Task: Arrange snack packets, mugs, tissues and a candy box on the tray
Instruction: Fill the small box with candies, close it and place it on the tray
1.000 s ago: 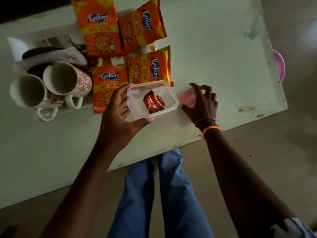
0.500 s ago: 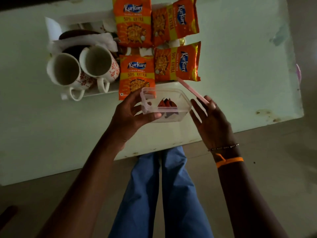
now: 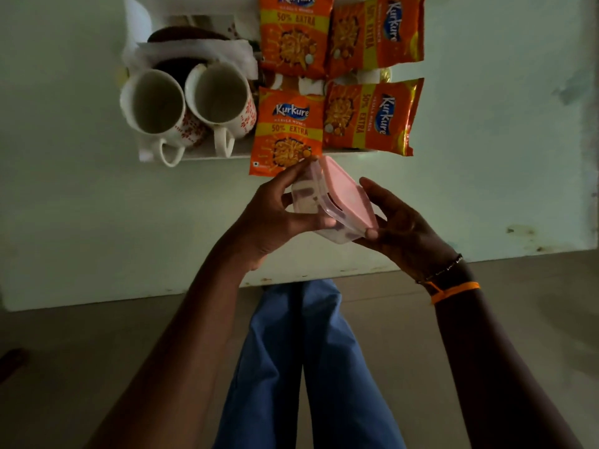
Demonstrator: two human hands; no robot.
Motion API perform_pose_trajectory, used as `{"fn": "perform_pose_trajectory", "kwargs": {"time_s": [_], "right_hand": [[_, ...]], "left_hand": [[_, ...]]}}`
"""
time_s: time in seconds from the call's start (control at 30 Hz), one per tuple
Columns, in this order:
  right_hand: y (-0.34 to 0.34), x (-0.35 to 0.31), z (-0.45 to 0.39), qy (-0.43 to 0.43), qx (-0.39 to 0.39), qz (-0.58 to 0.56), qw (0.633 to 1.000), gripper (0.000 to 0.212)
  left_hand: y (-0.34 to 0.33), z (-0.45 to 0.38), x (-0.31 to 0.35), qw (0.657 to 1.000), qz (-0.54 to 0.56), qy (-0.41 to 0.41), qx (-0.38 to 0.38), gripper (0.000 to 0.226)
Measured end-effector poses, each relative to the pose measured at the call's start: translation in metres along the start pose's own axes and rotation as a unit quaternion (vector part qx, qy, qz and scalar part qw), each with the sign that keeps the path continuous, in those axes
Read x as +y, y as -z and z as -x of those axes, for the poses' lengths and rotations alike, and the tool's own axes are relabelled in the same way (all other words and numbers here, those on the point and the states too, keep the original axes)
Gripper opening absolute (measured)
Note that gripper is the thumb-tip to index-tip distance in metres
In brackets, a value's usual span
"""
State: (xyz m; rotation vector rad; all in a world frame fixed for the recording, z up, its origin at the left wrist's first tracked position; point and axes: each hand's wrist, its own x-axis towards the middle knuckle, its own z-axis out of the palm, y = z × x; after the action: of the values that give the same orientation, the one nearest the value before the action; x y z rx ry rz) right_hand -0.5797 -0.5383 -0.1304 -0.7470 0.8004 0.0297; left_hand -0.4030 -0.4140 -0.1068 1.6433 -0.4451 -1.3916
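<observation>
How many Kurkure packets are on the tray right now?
4, in two rows right of the mugs: far-left, far-right, near-left, near-right. More could lie hidden under them.

1. Both forearms are bare from the lower edge of the frame up to the hands; no sleeves show.
2. The right wrist carries a bright orange band (image 3: 455, 290), thin and cord-like, with a small knot or loose end at its left side.
3. Just above that band sits a thin dark bracelet (image 3: 444, 268) of small beads, some catching the light.
4. The left wrist is bare.
5. The legs, at lower centre of the frame, wear blue trousers (image 3: 304, 367), plain cloth with soft lengthwise folds.
</observation>
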Motion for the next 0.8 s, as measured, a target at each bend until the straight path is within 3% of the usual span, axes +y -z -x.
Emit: {"fn": "perform_pose_trajectory", "kwargs": {"time_s": [0.17,0.4,0.5,0.57,0.63,0.73,0.8], "right_hand": [[0.0,-0.01,-0.011,-0.003,-0.014,0.101,0.995,0.082],[-0.012,-0.01,-0.018,0.03,0.007,0.169,0.985,0.081],[-0.02,-0.008,-0.021,0.059,0.035,0.27,0.96,0.088],[-0.028,-0.008,-0.022,0.097,0.05,0.368,0.923,0.089],[-0.038,-0.006,-0.023,0.133,0.056,0.437,0.888,0.088],[-0.051,-0.002,-0.023,0.156,0.052,0.431,0.887,0.087],[-0.057,0.0,-0.022,0.157,0.051,0.405,0.9,0.087]], "left_hand": [[0.005,-0.004,0.004,1.0,-0.017,0.008,-0.021,0.089],[0.016,-0.003,0.006,0.989,0.104,0.061,-0.08,0.082],[0.014,-0.003,0.005,0.992,0.055,0.111,-0.036,0.065],[0.01,-0.002,0.004,0.992,0.007,0.128,-0.01,0.047],[0.003,-0.002,0.003,0.99,-0.013,0.117,0.074,0.033],[-0.002,-0.005,-0.003,0.967,-0.054,0.101,0.226,0.045],[0.0,-0.005,-0.009,0.958,-0.064,0.079,0.267,0.049]]}}
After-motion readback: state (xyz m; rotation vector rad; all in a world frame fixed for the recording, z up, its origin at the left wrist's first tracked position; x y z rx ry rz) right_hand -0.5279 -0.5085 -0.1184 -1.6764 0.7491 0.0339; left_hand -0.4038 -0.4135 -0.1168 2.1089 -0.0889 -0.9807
